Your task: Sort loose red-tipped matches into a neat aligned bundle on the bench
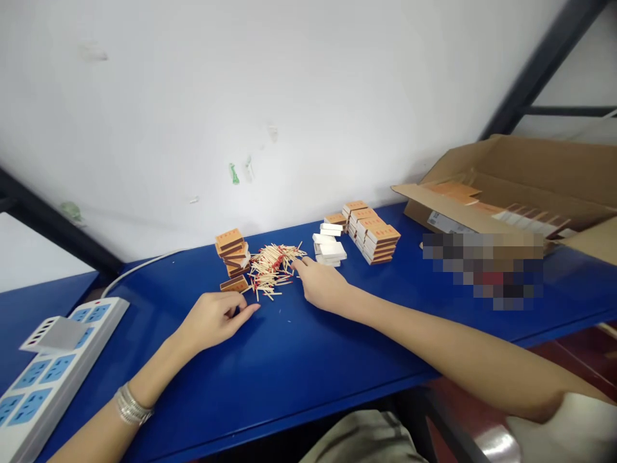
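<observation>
A loose heap of wooden matches (pixel 270 265) with red heads lies on the blue tabletop. My right hand (pixel 322 283) reaches the heap's right edge, its fingers pressed together on a few matches; the fingertips are partly hidden. My left hand (pixel 216 321) rests on the table in front of the heap, fingers loosely curled and thumb stretched out apart, with nothing seen in it. Just beyond it lies a single brown matchbox (pixel 234 285). Behind that rises an uneven stack of matchbox sleeves (pixel 230 243). White inner trays (pixel 332 249) are piled right of the heap.
Orange-topped matchboxes (pixel 373 231) stand in stacked rows near the wall. An open cardboard carton (pixel 482 212) with more orange pieces is at the right, beside a blurred patch. A white power strip (pixel 62 366) lies at the left. The blue table's (pixel 289 386) front edge runs below my arms.
</observation>
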A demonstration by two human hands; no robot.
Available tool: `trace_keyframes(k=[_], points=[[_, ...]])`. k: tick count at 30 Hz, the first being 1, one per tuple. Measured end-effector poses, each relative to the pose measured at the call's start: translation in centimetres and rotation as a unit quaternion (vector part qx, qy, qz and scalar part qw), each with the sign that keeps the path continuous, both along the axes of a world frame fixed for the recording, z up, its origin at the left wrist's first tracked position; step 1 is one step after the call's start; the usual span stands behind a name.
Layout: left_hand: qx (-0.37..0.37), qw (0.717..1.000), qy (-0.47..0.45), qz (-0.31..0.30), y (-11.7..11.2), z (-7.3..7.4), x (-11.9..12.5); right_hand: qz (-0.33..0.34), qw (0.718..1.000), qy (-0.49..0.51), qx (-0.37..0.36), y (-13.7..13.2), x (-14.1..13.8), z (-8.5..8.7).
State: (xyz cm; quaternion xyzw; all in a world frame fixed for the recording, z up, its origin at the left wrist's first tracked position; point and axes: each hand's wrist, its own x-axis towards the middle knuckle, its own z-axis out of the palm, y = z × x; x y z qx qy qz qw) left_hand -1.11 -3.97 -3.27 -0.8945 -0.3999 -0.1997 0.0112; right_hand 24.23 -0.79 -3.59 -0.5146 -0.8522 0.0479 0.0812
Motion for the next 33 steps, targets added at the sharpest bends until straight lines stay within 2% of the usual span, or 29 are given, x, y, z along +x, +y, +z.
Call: trace_keyframes(k=[5, 9, 12, 16, 23, 27, 30, 33], points=[[0.057, 0.996, 0.021, -0.066, 0.7, 0.7, 4.1, 0.004, 0.999, 0.035, 0.003, -0.1, 1.1, 0.3], [0.096, 0.988, 0.026, -0.115, 1.7, 0.3, 6.2, 0.016, 0.993, 0.121, 0.005, 1.1, 0.7, -0.4], [0.079, 0.988, -0.015, -0.128, 1.4, -0.5, 6.5, 0.004, 0.983, 0.183, -0.023, 2.0, -0.1, -1.2], [0.03, 0.989, -0.045, -0.14, 0.2, -1.4, 6.3, -0.035, 0.978, 0.203, -0.035, 2.3, -0.9, -1.7], [-0.016, 0.989, -0.057, -0.138, 0.0, -1.7, 6.4, -0.084, 0.972, 0.205, -0.075, 2.7, -1.3, -1.3], [-0.02, 0.989, -0.056, -0.133, 0.0, -1.7, 6.4, -0.09, 0.969, 0.219, -0.074, 3.0, -1.4, -1.2], [-0.025, 0.99, -0.049, -0.133, -0.2, -1.6, 6.4, -0.096, 0.946, 0.291, -0.105, 3.1, -1.1, -1.1], [-0.031, 0.99, -0.044, -0.132, -0.3, -1.6, 6.4, -0.109, 0.891, 0.391, -0.203, 2.9, -0.8, -0.5]])
